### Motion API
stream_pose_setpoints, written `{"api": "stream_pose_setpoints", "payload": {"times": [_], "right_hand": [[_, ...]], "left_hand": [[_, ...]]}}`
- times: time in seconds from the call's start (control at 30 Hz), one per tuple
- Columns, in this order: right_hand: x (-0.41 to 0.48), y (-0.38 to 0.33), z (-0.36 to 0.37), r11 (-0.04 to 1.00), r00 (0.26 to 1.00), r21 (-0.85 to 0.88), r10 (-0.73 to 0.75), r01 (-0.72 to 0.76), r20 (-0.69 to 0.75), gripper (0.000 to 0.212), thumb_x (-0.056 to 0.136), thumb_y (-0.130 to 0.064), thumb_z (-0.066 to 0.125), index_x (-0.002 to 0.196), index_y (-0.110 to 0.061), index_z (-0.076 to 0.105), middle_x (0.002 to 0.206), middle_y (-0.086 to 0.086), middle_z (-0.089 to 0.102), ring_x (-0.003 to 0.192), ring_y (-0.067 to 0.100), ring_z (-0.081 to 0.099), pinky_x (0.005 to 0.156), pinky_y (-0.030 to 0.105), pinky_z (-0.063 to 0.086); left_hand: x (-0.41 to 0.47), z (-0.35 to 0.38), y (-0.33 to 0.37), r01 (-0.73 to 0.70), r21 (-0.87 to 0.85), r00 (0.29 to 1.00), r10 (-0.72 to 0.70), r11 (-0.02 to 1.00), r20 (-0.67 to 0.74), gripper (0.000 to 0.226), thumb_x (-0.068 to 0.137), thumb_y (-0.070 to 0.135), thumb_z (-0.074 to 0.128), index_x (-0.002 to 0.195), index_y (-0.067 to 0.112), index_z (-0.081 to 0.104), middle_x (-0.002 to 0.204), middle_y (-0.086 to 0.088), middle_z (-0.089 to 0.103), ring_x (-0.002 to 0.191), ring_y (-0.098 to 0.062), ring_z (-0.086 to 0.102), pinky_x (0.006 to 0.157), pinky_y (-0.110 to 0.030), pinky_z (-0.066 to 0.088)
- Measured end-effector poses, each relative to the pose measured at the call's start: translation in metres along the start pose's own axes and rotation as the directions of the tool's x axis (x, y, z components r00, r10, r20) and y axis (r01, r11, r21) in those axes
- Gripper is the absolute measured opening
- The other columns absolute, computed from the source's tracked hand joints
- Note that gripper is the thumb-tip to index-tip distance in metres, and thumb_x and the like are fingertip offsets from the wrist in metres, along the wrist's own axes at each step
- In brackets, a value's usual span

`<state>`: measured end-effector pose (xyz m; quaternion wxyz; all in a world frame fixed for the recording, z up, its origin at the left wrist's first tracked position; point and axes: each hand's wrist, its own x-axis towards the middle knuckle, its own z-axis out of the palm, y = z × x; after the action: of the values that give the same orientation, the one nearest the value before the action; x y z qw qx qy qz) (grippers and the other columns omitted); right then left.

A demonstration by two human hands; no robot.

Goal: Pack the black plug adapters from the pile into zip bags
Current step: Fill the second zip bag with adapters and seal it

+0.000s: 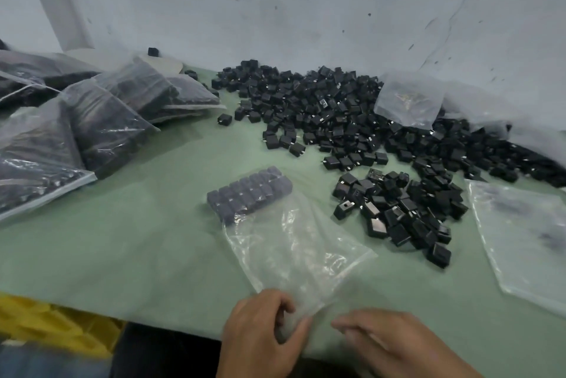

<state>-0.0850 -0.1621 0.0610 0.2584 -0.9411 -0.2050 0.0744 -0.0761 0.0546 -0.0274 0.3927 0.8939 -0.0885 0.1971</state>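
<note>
Clear zip bag (pixel 294 243), mouth blurred, pinched by left fingers (pixel 277 301); right fingers (pixel 344 324) straight, wrist cut off.

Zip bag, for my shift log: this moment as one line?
left hand pinches zip bag edge | right hand open beside | adapters packed at far end

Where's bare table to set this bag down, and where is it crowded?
Widest bare patch: green table between the filled clear bags on the left and the half-filled clear zip bag. A smaller one at the near edge, between that bag and the empty clear bag on the right. Crowded: far and right, under the pile of black plug adapters.
</note>
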Motion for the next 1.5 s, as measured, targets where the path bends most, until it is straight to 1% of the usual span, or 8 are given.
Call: {"api": "stream_pose_setpoints", "payload": {"times": [0.17,0.33,0.5,0.67,0.83,1.17,1.37,1.5], "right_hand": [[0.045,0.032,-0.051,0.998,0.929,-0.016,0.051,-0.061,-0.366,0.026,0.097,-0.016,0.060,0.115,-0.034,0.069,0.111,-0.026,0.066,0.101,-0.006,0.061,0.084,0.007,0.043],[0.139,0.070,-0.048,0.915,0.975,-0.344,0.167,-0.209,-0.148,0.044,0.098,-0.009,0.050,0.138,-0.027,0.055,0.143,-0.006,0.051,0.129,0.020,0.046,0.101,0.040,0.046],[0.158,0.083,-0.034,0.848,0.971,-0.471,0.212,-0.241,-0.113,0.040,0.099,-0.023,0.053,0.138,-0.031,0.049,0.135,-0.002,0.052,0.121,0.024,0.051,0.091,0.040,0.050],[0.109,0.069,-0.040,0.959,0.879,0.158,0.280,-0.236,-0.386,0.010,0.096,-0.040,0.058,0.106,-0.038,0.059,0.092,-0.010,0.065,0.083,0.019,0.065,0.074,0.037,0.053],[0.017,0.040,-0.024,0.595,0.898,0.802,0.382,-0.059,-0.217,0.010,0.088,-0.020,0.069,0.096,-0.024,0.072,0.081,0.011,0.065,0.063,0.026,0.066,0.055,0.032,0.056],[0.046,-0.008,0.032,0.302,0.921,0.938,0.388,-0.169,0.041,0.019,0.095,0.000,0.061,0.112,-0.007,0.064,0.088,0.013,0.068,0.069,0.022,0.067,0.061,0.029,0.056],[0.116,-0.027,0.046,0.485,0.935,0.826,0.326,-0.289,0.136,0.028,0.096,0.007,0.052,0.088,-0.016,0.066,0.082,-0.002,0.067,0.077,0.013,0.064,0.071,0.019,0.052],[0.155,-0.041,0.053,0.637,0.964,0.734,0.252,-0.236,0.091,0.028,0.099,0.000,0.054,0.125,0.003,0.061,0.107,0.009,0.067,0.095,0.012,0.058,0.080,0.018,0.048]], "left_hand": [[0.001,0.011,0.001,0.070,0.025,0.997,-0.069,0.997,-0.041,0.034,0.062,0.060,0.069,0.075,0.035,0.051,0.058,0.017,0.044,0.060,-0.006,0.044,0.058,-0.017,0.038],[-0.005,0.013,-0.003,0.023,0.083,0.999,-0.019,0.996,-0.044,0.025,0.070,0.052,0.066,0.074,0.033,0.050,0.056,0.013,0.043,0.058,-0.009,0.042,0.059,-0.021,0.039],[-0.005,0.009,-0.005,-0.014,0.072,1.000,0.015,0.997,-0.014,0.023,0.072,0.049,0.066,0.073,0.031,0.052,0.056,0.014,0.041,0.058,-0.008,0.041,0.061,-0.016,0.035],[-0.003,0.007,-0.005,-0.013,0.085,1.000,0.013,0.996,0.009,0.020,0.077,0.050,0.062,0.075,0.031,0.055,0.055,0.018,0.035,0.063,-0.007,0.044,0.062,-0.017,0.035],[-0.003,0.009,0.002,0.104,0.029,0.994,-0.103,0.994,-0.024,0.020,0.086,0.052,0.055,0.079,0.034,0.051,0.055,0.010,0.046,0.058,-0.011,0.046,0.059,-0.013,0.033],[-0.004,0.007,0.016,0.126,-0.052,0.992,-0.127,0.991,-0.009,0.008,0.094,0.057,0.043,0.090,0.050,0.041,0.078,0.023,0.054,0.071,-0.005,0.050,0.058,-0.021,0.036],[-0.001,0.002,0.029,0.073,-0.102,0.995,-0.080,0.992,-0.062,0.021,0.093,0.057,0.038,0.102,0.039,0.045,0.079,0.015,0.062,0.076,-0.017,0.060,0.068,-0.036,0.050],[0.005,-0.003,0.033,0.008,-0.073,0.995,-0.015,0.997,-0.102,0.017,0.095,0.048,0.044,0.105,0.036,0.049,0.086,0.011,0.067,0.075,-0.020,0.062,0.068,-0.035,0.048]]}}
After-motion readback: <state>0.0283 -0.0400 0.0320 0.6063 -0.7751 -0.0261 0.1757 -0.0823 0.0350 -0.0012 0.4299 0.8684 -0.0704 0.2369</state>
